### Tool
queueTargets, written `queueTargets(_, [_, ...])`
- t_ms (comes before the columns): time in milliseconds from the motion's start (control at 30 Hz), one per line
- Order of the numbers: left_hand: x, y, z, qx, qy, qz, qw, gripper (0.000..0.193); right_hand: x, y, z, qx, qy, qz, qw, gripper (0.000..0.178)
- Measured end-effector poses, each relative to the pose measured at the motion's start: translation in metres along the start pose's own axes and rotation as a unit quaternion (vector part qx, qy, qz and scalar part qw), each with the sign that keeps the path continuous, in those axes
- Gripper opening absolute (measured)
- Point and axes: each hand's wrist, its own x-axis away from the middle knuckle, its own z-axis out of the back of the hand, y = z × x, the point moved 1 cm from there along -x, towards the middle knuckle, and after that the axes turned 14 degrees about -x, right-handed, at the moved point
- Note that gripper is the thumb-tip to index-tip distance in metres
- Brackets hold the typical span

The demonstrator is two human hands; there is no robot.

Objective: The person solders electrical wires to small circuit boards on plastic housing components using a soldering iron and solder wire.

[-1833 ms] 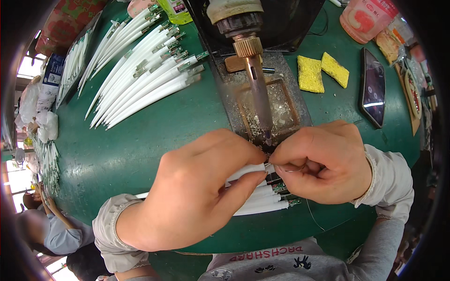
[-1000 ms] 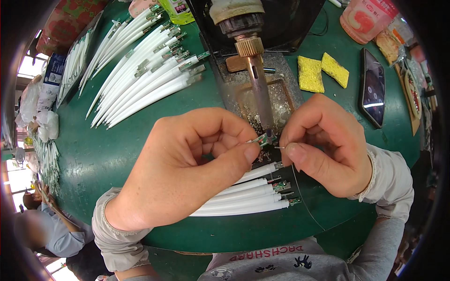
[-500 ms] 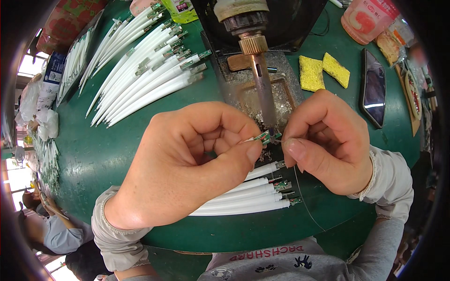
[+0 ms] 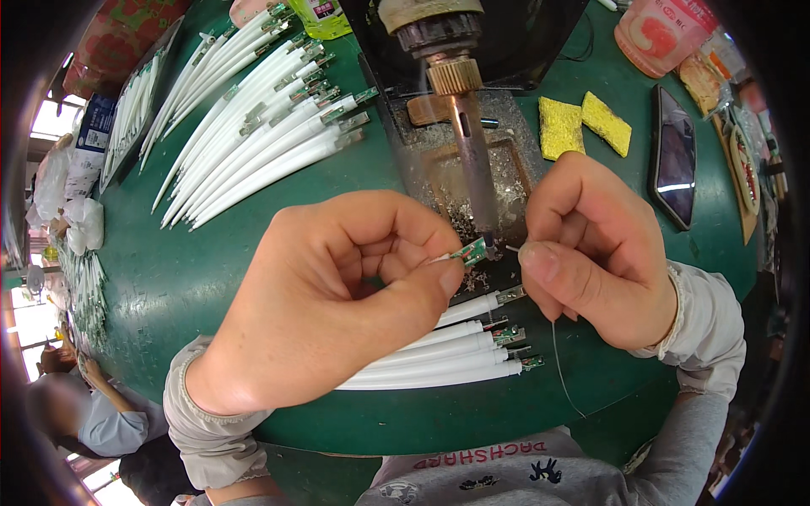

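Green desk (image 4: 169,295), soldering iron (image 4: 474,160) above; left hand (image 4: 329,304), grip pinching small circuit board (image 4: 471,252); right hand (image 4: 603,261), grip pinching thin wire (image 4: 512,248)

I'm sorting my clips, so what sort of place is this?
Probably an electronics assembly workshop: a soldering iron points down, the left hand holds a small circuit board near it, and bunches of white tubes lie on the green table.
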Motion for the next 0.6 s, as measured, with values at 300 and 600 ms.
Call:
queueTargets(300, [0.0020,0.0030,-0.0032,-0.020,0.024,-0.040,0.999,0.012,-0.0010,0.0024,-0.0057,-0.048,0.001,0.003,0.999,0.020])
queueTargets(600, [0.0027,0.0008,-0.0039,-0.004,0.020,-0.069,0.997,0.011,-0.0014,0.0014,-0.0078,-0.037,0.003,0.032,0.999,0.018])
